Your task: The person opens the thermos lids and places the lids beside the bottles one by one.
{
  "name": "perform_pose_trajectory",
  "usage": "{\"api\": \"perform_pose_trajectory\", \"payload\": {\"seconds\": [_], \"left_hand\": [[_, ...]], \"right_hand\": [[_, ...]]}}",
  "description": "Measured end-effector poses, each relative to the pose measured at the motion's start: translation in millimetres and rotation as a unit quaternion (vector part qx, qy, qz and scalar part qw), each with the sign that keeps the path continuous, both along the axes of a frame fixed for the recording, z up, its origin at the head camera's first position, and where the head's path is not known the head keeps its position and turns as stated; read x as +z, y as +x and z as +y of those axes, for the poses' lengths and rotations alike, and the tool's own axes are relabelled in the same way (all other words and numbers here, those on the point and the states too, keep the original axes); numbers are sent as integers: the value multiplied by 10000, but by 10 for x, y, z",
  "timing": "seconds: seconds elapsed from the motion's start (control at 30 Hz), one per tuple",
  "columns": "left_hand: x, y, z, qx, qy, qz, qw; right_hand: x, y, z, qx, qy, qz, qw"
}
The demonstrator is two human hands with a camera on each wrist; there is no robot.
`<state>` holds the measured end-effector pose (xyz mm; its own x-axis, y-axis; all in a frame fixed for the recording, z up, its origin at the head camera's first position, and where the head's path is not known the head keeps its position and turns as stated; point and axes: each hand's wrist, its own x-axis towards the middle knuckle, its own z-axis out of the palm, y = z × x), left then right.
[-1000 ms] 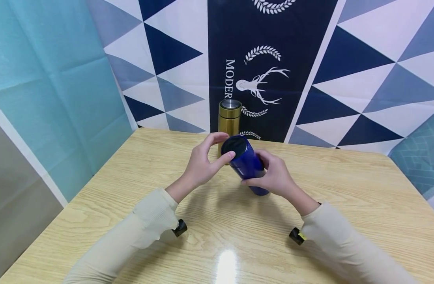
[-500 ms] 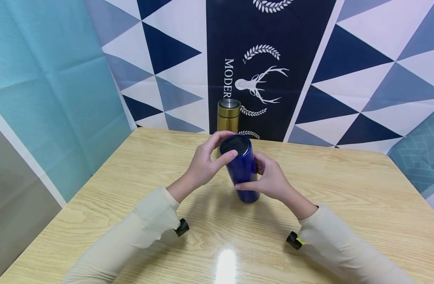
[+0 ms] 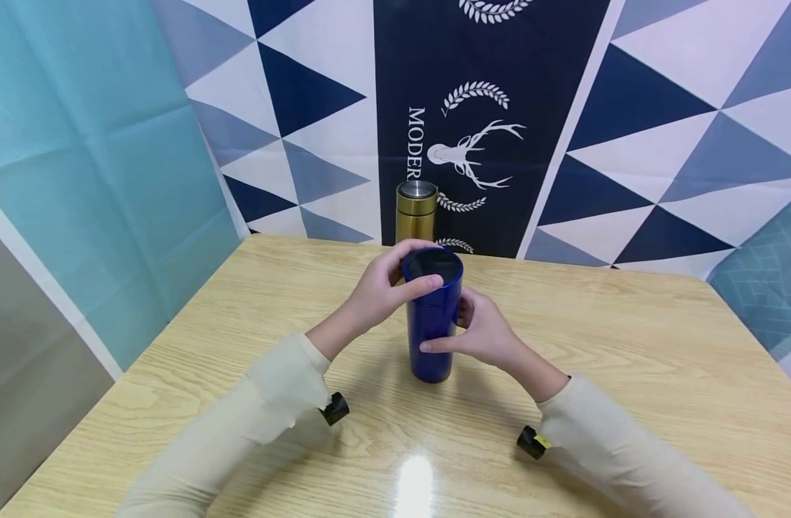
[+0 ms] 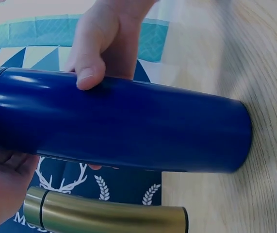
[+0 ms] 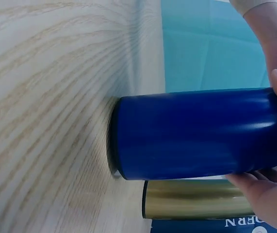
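And the blue flask (image 3: 431, 316) is clasped by half-curled left hand (image 3: 384, 286) and right hand (image 3: 487, 334), but by a tilt toward the back edge of the bench (image 3: 602, 316), the gold flask (image 3: 415, 223) could be toppled!

Left arm (image 3: 221, 439) and right arm (image 3: 628, 439) reach in from the near side, angled inward, cream sleeves on both. Left hand (image 3: 377, 291) is the higher of the two, thumb nearly straight and pointing right, fingers bent around the far side, mostly hidden. Right hand (image 3: 489, 334) lower and to the right, thumb out to the left, fingers curled, partly hidden. Both hands gripping, bare wrists showing.
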<state>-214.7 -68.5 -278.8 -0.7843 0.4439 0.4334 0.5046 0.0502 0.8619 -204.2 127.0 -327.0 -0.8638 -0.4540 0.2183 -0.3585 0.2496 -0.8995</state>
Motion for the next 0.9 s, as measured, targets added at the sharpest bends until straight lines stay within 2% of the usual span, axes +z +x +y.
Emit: {"api": "perform_pose_trajectory", "payload": {"seconds": [0.1,0.27,0.43,0.57,0.7,0.9], "left_hand": [[24,-19,-1,-229,217,-152,9994],[48,-52,7,-501,308,-174,9981],[72,-104,5,-840,143,-107,9963],[100,-158,-19,-1056,-105,-199,9942],[134,-223,-46,-1392,-239,-355,9893],[149,-349,-72,-2022,-397,-418,9777]], "right_hand": [[-6,-9,-2,80,-60,-33,9999],[-17,-34,12,332,-171,-212,9991],[-37,-92,64,599,-172,-357,9974],[-50,-143,112,808,-225,-520,9951],[-71,-183,148,1059,-264,-553,9925],[-79,-243,191,1597,-303,-638,9846]]}}
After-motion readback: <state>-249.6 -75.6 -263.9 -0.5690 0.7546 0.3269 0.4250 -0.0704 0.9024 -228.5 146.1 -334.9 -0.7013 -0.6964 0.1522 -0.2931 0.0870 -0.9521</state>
